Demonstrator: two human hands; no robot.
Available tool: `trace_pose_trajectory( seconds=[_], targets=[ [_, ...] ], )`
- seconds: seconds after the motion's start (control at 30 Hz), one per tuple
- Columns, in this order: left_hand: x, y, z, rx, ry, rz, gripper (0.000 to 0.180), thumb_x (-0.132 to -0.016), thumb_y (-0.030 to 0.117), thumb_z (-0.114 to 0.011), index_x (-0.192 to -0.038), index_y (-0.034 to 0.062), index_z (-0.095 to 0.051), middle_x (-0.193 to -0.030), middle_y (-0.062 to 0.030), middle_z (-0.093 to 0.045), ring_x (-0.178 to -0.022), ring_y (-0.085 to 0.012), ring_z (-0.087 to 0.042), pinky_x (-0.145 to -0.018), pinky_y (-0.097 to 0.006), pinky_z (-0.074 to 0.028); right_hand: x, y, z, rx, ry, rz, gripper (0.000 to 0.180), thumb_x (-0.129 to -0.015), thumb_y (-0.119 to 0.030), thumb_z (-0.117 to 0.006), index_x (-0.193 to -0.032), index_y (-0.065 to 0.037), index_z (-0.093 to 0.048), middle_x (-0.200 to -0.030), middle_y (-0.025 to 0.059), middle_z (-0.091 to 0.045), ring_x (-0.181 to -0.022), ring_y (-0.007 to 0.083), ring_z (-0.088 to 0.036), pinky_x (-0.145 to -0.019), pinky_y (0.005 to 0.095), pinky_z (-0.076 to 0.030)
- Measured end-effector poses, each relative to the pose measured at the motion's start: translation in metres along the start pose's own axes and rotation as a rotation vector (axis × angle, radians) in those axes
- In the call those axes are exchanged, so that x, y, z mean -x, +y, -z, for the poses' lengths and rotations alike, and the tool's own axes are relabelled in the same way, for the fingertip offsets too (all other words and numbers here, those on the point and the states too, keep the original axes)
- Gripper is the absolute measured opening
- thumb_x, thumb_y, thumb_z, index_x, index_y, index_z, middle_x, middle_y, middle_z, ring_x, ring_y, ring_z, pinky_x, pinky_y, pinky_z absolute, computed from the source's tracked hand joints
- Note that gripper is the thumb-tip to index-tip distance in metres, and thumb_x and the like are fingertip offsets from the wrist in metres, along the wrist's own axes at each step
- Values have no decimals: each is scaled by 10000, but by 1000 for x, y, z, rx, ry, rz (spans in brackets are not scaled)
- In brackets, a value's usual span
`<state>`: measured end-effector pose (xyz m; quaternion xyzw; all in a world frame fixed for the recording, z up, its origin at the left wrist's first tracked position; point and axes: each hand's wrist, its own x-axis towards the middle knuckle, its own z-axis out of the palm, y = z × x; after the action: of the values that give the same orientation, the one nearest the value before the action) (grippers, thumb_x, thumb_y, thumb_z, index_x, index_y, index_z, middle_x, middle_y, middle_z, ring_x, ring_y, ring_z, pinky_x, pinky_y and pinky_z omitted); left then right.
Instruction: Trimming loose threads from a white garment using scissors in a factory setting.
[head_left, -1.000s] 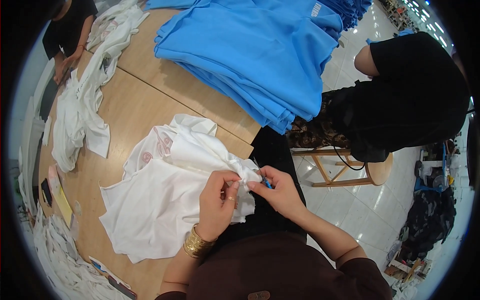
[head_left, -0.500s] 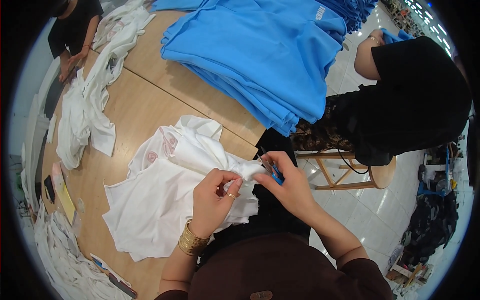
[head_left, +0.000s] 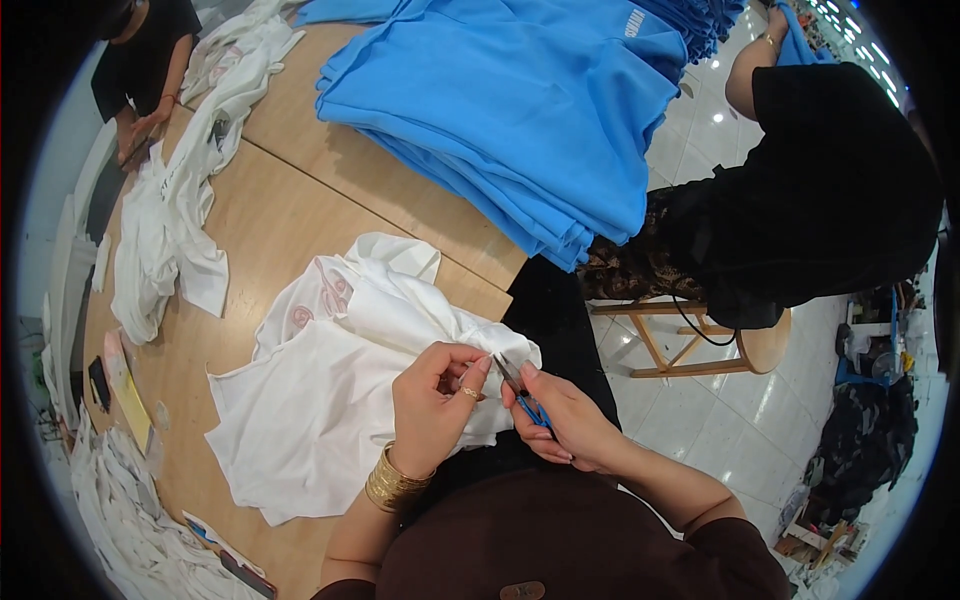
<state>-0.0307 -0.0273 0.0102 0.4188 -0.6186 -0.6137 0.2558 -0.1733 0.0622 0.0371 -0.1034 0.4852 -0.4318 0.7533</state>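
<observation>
A white garment [head_left: 330, 410] with a pale pink print lies bunched on the table in front of me, its right end reaching over the table's edge. My left hand [head_left: 437, 393] is closed in a pinch at the fabric's edge, with gold bangles at its wrist and a ring on a finger. My right hand [head_left: 562, 418] grips small scissors [head_left: 537, 412] with blue handles. The blades point up and left, close by the left fingertips. Whether a thread lies between the blades is too small to tell.
A tall stack of blue garments [head_left: 500, 120] covers the table's far side. White garments [head_left: 170, 230] lie along the left, beside a phone [head_left: 245, 573] near the front. A co-worker in black [head_left: 840, 190] sits on a wooden stool [head_left: 760, 345] at right; another person [head_left: 145, 70] stands far left.
My right hand has drawn down off the fabric and turned, bringing the scissor blades beside my left fingertips. My left hand has shifted slightly right. The seated co-worker's arm has moved up and away.
</observation>
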Motion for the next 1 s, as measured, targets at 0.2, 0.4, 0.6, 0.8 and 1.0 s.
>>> trace_pose_trajectory(
  seconds=[0.2, 0.4, 0.6, 0.8, 1.0],
  targets=[
    [1, -1, -2, 2, 12, 14, 86, -845, 44, -644, -898, -15, -612, -750, -45, -628, -601, -60, -574, -542, -199, -488, 1, 1, -2, -34, 12, -30, 413, -1009, -417, -249, -958, -64, -457, -557, -21, -333, -358, 38, -236, -318, 181, -226],
    [2, -6, -9, 42, 53, -10, 93, -842, 46, -649, -907, -12, -614, -741, -49, -629, -608, -66, -582, -545, -206, -492, 1, 5, -4, -107, 28, -26, 407, -1008, -421, -253, -956, -67, -448, -554, -15, -337, -352, 49, -239, -325, 196, -231],
    [3, -13, -14, 42, 78, 1, 88, -839, 47, -654, -900, -7, -622, -728, -48, -628, -606, -68, -582, -544, -214, -490, 0, 10, -4, -142, 40, -10, 402, -1009, -421, -250, -954, -73, -442, -552, -13, -336, -346, 62, -250, -324, 204, -235],
    [3, -11, -18, -126, 113, -141, 89, -825, 44, -663, -893, 0, -625, -726, -65, -632, -586, -101, -601, -535, -228, -485, -3, 15, -7, -186, 80, 33, 382, -1008, -403, -282, -929, -60, -431, -564, -6, -353, -338, 61, -273, -308, 207, -244],
    [3, -13, -18, -258, 133, -305, 84, -815, 34, -661, -888, 14, -625, -725, -73, -621, -581, -137, -619, -520, -237, -480, -11, 25, -5, 133, 194, 194, 339, -1019, -327, -272, -917, -47, -434, -549, 5, -369, -345, 75, -273, -319, 212, -261]
  ],
)
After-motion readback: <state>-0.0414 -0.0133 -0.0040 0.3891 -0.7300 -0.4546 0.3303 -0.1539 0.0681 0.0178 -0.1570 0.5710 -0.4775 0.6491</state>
